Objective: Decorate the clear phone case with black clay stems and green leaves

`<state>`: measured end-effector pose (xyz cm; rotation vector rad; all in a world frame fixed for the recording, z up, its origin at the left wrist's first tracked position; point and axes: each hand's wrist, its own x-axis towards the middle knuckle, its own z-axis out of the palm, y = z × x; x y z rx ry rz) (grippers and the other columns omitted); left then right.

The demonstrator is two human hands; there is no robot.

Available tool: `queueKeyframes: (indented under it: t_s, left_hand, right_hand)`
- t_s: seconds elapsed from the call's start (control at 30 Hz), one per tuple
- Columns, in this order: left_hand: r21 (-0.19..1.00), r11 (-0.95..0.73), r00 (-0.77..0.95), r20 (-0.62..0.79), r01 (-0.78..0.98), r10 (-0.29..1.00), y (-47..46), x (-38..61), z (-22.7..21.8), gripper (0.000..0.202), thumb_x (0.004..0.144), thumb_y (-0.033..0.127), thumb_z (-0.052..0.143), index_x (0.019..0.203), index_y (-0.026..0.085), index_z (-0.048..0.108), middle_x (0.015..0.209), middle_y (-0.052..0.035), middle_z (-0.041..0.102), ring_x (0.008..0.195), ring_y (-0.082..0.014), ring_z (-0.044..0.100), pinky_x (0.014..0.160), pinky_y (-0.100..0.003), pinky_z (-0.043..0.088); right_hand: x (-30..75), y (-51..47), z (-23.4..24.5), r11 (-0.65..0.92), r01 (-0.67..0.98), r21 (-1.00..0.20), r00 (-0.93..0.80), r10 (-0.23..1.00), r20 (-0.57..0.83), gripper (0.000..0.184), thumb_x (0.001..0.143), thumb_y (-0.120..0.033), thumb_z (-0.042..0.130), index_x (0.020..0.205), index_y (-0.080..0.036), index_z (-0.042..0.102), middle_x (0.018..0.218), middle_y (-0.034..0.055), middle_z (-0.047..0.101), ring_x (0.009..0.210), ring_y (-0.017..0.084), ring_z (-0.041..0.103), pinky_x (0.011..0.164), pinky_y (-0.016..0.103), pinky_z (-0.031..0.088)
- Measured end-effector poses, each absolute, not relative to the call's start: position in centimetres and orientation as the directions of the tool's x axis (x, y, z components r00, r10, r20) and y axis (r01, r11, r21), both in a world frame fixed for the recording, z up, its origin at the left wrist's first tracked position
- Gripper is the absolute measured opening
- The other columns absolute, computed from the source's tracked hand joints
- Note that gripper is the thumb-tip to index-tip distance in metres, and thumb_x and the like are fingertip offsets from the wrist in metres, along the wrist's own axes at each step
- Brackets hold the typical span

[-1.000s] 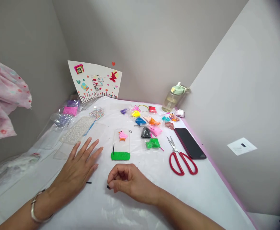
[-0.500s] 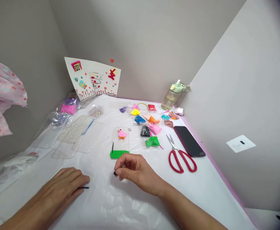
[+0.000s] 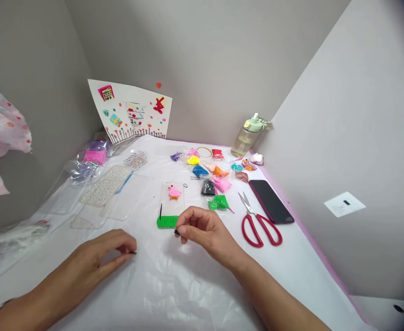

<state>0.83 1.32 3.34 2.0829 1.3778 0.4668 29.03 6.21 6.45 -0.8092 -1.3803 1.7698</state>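
My left hand (image 3: pixel 103 259) is closed in a pinch low over the white table cover, with the tip of a thin black clay strip (image 3: pixel 133 252) at its fingertips. My right hand (image 3: pixel 202 230) pinches a small lump of black clay (image 3: pixel 176 232) between thumb and fingers, at the near edge of a clear phone case (image 3: pixel 180 202). On that case are a pink clay duck (image 3: pixel 175 191), a band of green clay (image 3: pixel 166 222) and a short upright black strip (image 3: pixel 160 211). My right fingers hide the case's lower right corner.
Bags of coloured clay, among them black (image 3: pixel 208 187) and green (image 3: pixel 218 202), lie beyond the case. Red-handled scissors (image 3: pixel 260 225) and a phone (image 3: pixel 271 201) are at the right. A water bottle (image 3: pixel 246 138) stands behind. More clear cases (image 3: pixel 129 197) lie left.
My left hand has lifted and shifted right, its fingers now pinching the black strip that lay beneath them. My right hand has moved slightly right and up, still holding the black lump.
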Motion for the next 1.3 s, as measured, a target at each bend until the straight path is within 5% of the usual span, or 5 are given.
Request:
queueKeyframes:
  t_s: [0.27, 0.5, 0.9, 1.3]
  left_hand:
    - [0.959, -0.046, 0.288, -0.037, 0.279, 0.957, 7.0, 5.9, 4.1, 0.034, 0.087, 0.038, 0.065, 0.119, 0.029, 0.059, 0.09, 0.0007, 0.068, 0.084, -0.0189, 0.07, 0.079, -0.032, 0.055]
    - [0.945, -0.088, 0.238, 0.011, 0.316, 0.971, 9.4, 8.2, 3.2, 0.037, 0.083, 0.039, 0.069, 0.117, 0.029, 0.06, 0.087, 0.002, 0.071, 0.088, -0.0215, 0.066, 0.085, -0.036, 0.049]
    - [0.926, -0.131, 0.225, 0.051, 0.355, 0.973, 9.5, 8.7, 1.4, 0.035, 0.086, 0.036, 0.063, 0.119, 0.027, 0.059, 0.09, 0.0004, 0.075, 0.074, -0.0207, 0.07, 0.072, -0.035, 0.053]
    - [0.853, -0.208, 0.177, 0.138, 0.478, 0.974, 9.9, 8.2, 0.2, 0.03, 0.083, 0.041, 0.065, 0.111, 0.032, 0.074, 0.1, -0.0025, 0.074, 0.101, -0.0284, 0.065, 0.091, -0.045, 0.049]
  right_hand:
    - [29.3, 6.5, 6.4, -0.143, -0.195, -0.97, -0.522, 0.853, -0.021, 0.017, 0.082, -0.032, 0.078, 0.084, -0.017, 0.069, 0.077, -0.0007, 0.065, 0.065, 0.009, 0.057, 0.065, 0.023, 0.045]
    - [29.4, 6.6, 6.5, -0.149, -0.229, -0.962, -0.525, 0.851, -0.007, 0.017, 0.082, -0.032, 0.078, 0.084, -0.018, 0.069, 0.076, -0.0022, 0.064, 0.064, 0.009, 0.057, 0.065, 0.023, 0.046]
    - [29.5, 6.7, 6.4, -0.146, -0.23, -0.962, -0.525, 0.851, -0.004, 0.012, 0.083, -0.028, 0.076, 0.084, -0.018, 0.069, 0.076, -0.0022, 0.063, 0.065, 0.009, 0.057, 0.066, 0.023, 0.045]
    - [29.4, 6.6, 6.5, -0.154, -0.213, -0.965, -0.52, 0.854, -0.022, 0.014, 0.082, -0.03, 0.077, 0.083, -0.018, 0.069, 0.076, -0.0021, 0.063, 0.065, 0.009, 0.057, 0.066, 0.023, 0.046]
